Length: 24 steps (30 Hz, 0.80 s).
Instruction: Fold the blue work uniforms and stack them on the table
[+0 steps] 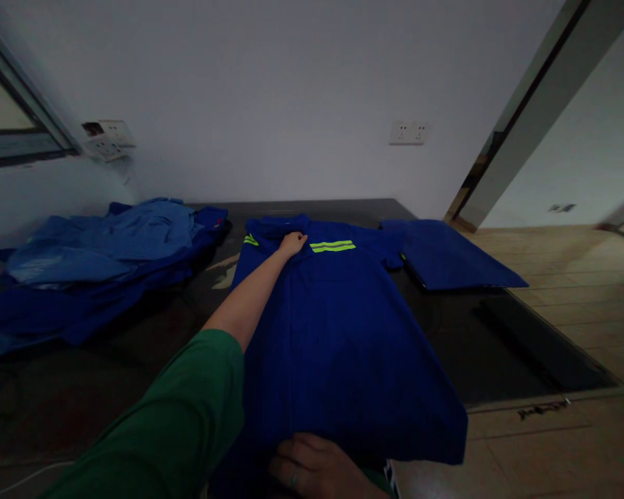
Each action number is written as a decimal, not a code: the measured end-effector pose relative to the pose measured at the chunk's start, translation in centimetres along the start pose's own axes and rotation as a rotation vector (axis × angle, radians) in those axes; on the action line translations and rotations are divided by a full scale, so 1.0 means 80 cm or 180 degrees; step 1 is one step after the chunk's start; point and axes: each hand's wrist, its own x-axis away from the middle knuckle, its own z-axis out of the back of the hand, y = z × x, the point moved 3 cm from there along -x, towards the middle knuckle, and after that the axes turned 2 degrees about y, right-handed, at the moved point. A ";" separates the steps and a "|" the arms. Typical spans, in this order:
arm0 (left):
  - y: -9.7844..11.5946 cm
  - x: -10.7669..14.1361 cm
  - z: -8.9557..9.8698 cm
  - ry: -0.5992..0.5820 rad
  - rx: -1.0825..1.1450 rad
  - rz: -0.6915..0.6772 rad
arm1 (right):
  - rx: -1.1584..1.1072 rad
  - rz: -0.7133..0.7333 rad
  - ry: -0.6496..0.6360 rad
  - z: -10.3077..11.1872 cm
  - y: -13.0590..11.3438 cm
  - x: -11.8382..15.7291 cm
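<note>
A dark blue short-sleeved work shirt [343, 326] lies spread on the dark table, collar toward the wall. Two bright yellow-green stripes [333, 246] cross its chest. My left hand [293, 244] reaches up to the front just below the collar [276, 224], finger and thumb pinched on the cloth there. Close to me, at the bottom hem, my right hand [319, 466] has its fingers curled over the fabric, with a ring on one finger. Its thumb is hidden. The hem hangs toward me past the table's near side.
Left of the shirt lies a loose heap of blue garments [104, 242]. A neatly folded blue garment [455, 253] rests at the right. Beyond the table [447, 346], a white wall [270, 104] holds sockets [408, 133]. Wooden flooring [561, 270] shows at the right.
</note>
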 end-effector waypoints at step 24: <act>-0.065 0.429 0.163 -0.0817 -0.1167 -0.1228 | 0.0442 -0.0468 -0.0806 0.056 0.031 -0.048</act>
